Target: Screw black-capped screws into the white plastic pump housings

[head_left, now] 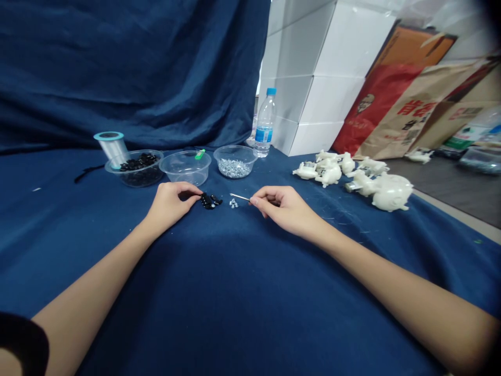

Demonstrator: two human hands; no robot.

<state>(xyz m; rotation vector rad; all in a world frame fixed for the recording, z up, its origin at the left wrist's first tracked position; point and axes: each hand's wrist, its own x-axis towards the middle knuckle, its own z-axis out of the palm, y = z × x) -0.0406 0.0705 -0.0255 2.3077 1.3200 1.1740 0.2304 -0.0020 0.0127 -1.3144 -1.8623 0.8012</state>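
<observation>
Black plastic pieces lie in a small cluster on the blue cloth, right at the fingertips of the left hand. That hand's thumb and fingers are drawn together at the cluster's near edge, but whether they are pinching one of the pieces is too small to tell. The right hand is closed in a pinch on a thin metal tool, held between thumb and forefinger, with the shaft pointing left. Its tip sits just above a few tiny silver screws, which lie on the cloth between the hands, just beside the black pieces. Both forearms reach in from the lower corners, angled toward each other, with the hands low over the cloth.

Behind the hands stand three clear plastic bowls in a row: the left bowl holds black pieces, the middle bowl has a green item at its rim, and the right bowl holds silver screws. A spool of clear line leans beside the left bowl. Off to the right lies a group of white moulded plastic parts.
</observation>
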